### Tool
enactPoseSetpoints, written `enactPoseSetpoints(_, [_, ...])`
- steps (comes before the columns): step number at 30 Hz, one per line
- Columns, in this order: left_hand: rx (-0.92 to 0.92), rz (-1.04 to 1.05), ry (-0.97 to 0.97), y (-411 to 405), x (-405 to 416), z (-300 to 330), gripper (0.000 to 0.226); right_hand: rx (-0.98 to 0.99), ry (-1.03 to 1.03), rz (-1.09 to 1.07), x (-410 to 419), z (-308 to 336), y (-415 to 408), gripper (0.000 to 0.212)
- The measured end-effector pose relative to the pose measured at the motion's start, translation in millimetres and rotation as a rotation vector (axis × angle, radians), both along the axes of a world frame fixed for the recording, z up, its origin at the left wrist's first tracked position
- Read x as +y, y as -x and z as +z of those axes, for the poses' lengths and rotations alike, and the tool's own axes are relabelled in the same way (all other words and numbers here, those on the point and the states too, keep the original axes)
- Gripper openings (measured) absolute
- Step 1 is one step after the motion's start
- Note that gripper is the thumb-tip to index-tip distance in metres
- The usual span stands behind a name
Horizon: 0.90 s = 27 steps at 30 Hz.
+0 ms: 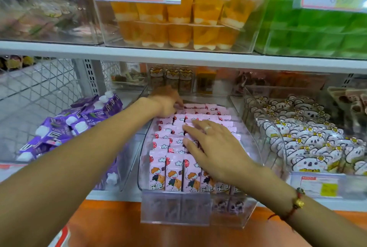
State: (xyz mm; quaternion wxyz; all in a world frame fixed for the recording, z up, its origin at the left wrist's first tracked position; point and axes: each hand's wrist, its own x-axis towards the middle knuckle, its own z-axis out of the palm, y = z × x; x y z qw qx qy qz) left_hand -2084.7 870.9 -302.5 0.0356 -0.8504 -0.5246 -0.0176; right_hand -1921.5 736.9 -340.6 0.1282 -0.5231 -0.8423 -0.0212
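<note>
The pink packets (174,173) (glossy, flat, each printed with a cartoon child and a red balloon) stand in tight rows in a clear plastic bin (142,153) on the shelf (111,195). Your right hand (214,147) lies flat on them, fingers straight and spread. Your left hand (168,100) reaches the back row with its fingers bent down; whether it grips a packet cannot be told. Purple pouches (59,127) lie to the left, koala packets (307,143) to the right.

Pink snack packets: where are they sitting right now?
Head view, centre: the pink snack packets fill a clear bin on the lower shelf, between purple cartons at left and koala packets at right.
</note>
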Motion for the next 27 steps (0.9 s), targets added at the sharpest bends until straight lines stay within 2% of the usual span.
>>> enactPoseSetpoints(5, [0.111,0.000,-0.031,0.0,0.1,1.6,0.029,0.026,-0.082,-0.020,-10.2,-0.5,-0.2,0.045])
enactPoseSetpoints(9, [-0.072,0.084,-0.055,-3.5,-3.1,5.5,0.018,0.062,-0.045,-0.046,-16.5,-6.3,-0.9,0.045])
enactPoseSetpoints(11, [-0.238,0.144,-0.069,-2.6,-7.5,8.7,0.016,0.069,-0.045,-0.045,-15.5,-6.8,-1.4,0.045])
enactPoseSetpoints(14, [-0.561,0.209,-0.060,2.2,-18.1,15.8,0.027,0.065,-0.061,-0.040,-11.7,-5.7,-1.5,0.044])
enactPoseSetpoints(18, [-0.980,0.238,-0.030,6.6,-47.4,14.1,0.026,0.097,-0.034,-0.042,-7.7,-1.7,-1.4,0.042])
enactPoseSetpoints(23, [-1.559,0.206,-0.264,8.5,-108.7,7.4,0.005,0.435,-0.020,-0.033,-11.7,12.5,4.0,0.042])
enactPoseSetpoints(25, [-1.614,0.143,-0.280,8.4,-133.2,7.0,0.008,0.621,0.002,-0.006,-18.4,20.9,11.1,0.047])
enactPoseSetpoints(27, [-1.625,0.096,-0.228,6.3,-150.4,2.3,0.007,0.766,0.118,0.060,-25.8,27.0,18.1,0.053])
